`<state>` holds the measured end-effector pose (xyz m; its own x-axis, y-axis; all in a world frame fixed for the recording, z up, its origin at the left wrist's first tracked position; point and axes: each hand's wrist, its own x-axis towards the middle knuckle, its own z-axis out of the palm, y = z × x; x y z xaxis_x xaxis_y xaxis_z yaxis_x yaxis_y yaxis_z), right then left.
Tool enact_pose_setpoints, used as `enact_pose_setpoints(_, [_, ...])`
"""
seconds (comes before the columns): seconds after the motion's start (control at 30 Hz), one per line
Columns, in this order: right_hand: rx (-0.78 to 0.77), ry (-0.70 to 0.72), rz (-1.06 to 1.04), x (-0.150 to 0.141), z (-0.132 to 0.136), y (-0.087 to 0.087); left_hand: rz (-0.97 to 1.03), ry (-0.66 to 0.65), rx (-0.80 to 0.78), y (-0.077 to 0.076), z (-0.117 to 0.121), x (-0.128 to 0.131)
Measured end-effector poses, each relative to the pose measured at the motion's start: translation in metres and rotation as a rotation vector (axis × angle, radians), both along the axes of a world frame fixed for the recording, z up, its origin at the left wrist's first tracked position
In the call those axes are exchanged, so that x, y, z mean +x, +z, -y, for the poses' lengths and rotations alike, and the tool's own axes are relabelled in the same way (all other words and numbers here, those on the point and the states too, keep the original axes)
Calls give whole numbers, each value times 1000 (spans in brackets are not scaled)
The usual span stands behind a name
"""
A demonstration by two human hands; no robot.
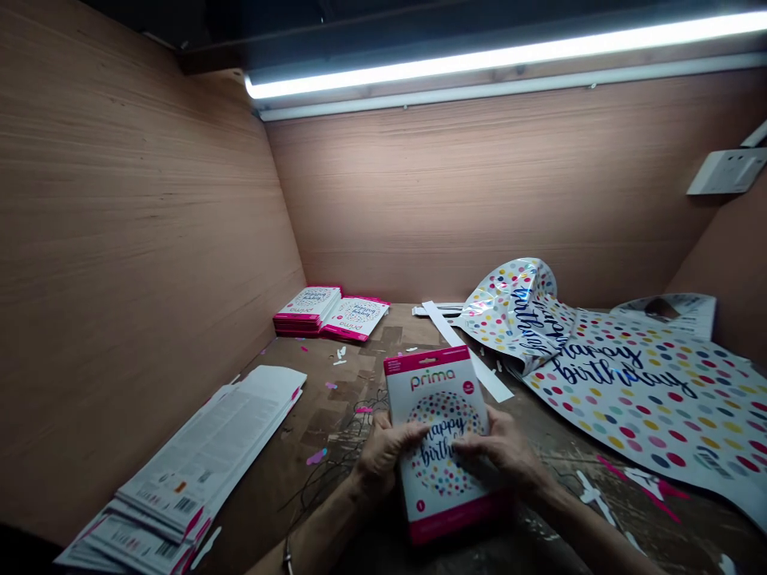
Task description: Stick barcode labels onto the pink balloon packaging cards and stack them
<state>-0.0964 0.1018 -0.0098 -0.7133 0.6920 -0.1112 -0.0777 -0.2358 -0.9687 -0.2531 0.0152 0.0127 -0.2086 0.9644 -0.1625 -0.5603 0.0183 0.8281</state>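
Between my two hands is a white and pink balloon packet (447,479), printed "prima" and "happy birthday" with coloured dots. Its front faces me, tilted slightly. My left hand (387,451) grips the left edge, thumb lying across the front. On the opposite edge, my right hand (509,451) holds on in the same way, its thumb over the lettering. The fingers behind the packet are hidden. Just beyond it lies a white paper strip (494,383). Flat dotted foil balloons (635,375) marked "happy birthday" spread out to the right.
Stacked finished packets (308,307) stand at the back left, beside more packets (356,315). Unfolded printed card sleeves (209,447) lie in a pile at the left. Dark threads (335,471) and paper scraps (317,457) litter the worktop. Wooden walls enclose it, with a socket (728,172) at right.
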Motion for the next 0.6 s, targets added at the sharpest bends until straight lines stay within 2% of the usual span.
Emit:
enact_pose_setpoints(0.07, [158, 32, 251, -12, -24, 6, 77, 93, -51, -9, -4, -5])
enact_pose_setpoints(0.13, [338, -63, 523, -28, -59, 15, 139, 149, -86, -16, -8, -10])
enact_pose_setpoints(0.23, [480, -246, 668, -61, -120, 32, 202, 175, -146, -22, -10, -15])
enact_pose_setpoints(0.33, [587, -349, 816, -99, -166, 42, 243, 152, -184, -28, -8, -20])
enact_pose_setpoints(0.47, [665, -383, 978, -138, -196, 35, 284, 146, -213, -45, -11, -27])
enact_pose_setpoints(0.6, [723, -376, 1106, -155, -214, 19, 305, 137, -229, -66, -17, -34])
